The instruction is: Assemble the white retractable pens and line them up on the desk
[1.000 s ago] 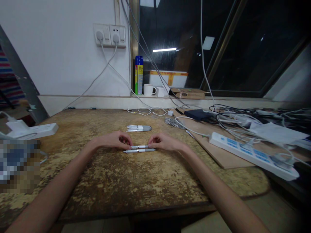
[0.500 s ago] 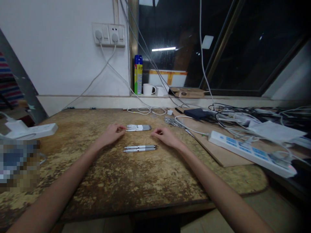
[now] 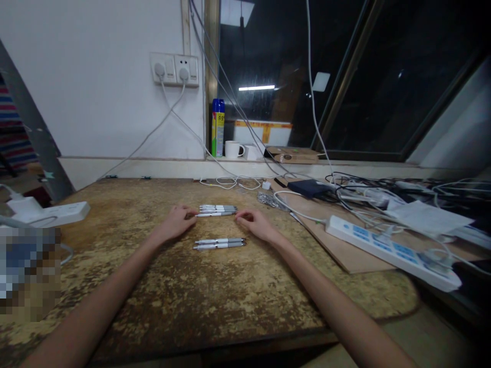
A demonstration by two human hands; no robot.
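Note:
Two groups of white-and-grey pens lie crosswise on the worn wooden table. The far group of several pens [image 3: 218,208] rests between my hands, side by side. My left hand [image 3: 179,222] is at its left end, fingers curled and thumb tip against the end of the nearest pen [image 3: 215,214]. At the right end, my right hand [image 3: 256,224] has thumb and fingers pinched together by that same pen's tip. Closer to me, two more pens [image 3: 219,244] lie side by side, touched by neither hand.
A white power strip [image 3: 391,250] and a brown board [image 3: 341,250] lie at the right, with tangled cables [image 3: 368,191] behind. Another power strip [image 3: 65,213] sits at the left edge. A spray can [image 3: 218,128] and white mug [image 3: 233,149] stand on the sill.
The whole view has shifted, so the table sits lower. Both hands have closed in slightly on the ends of the far pens. The two near pens stay put.

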